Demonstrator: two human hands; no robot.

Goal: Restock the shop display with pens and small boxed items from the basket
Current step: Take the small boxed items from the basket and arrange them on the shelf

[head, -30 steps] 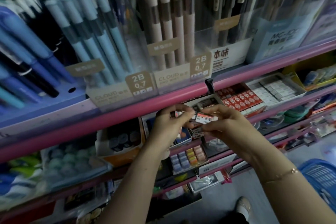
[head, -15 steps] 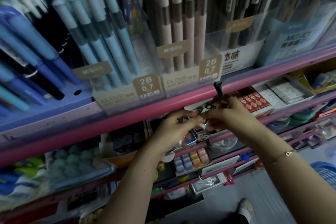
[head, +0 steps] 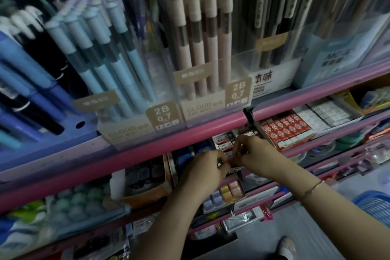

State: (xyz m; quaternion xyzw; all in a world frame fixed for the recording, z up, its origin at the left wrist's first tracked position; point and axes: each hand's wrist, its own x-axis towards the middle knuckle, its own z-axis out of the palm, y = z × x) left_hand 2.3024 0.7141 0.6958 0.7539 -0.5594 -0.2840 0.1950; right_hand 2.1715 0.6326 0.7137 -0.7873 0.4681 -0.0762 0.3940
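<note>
Dim shop shelving, pink rail (head: 211,126) as landmark. Just below it: left hand (head: 202,172) and right hand (head: 256,152) together, pinching small boxed items (head: 225,143). Far lower right: blue basket (head: 375,205).

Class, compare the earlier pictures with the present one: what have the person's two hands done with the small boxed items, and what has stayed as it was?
Both hands have carried the small boxes from open view in front of the shelf in under the pink rail, into the tray. The left hand and right hand still pinch them together; none is visibly let go. The pens above and the red boxes stayed put.
</note>
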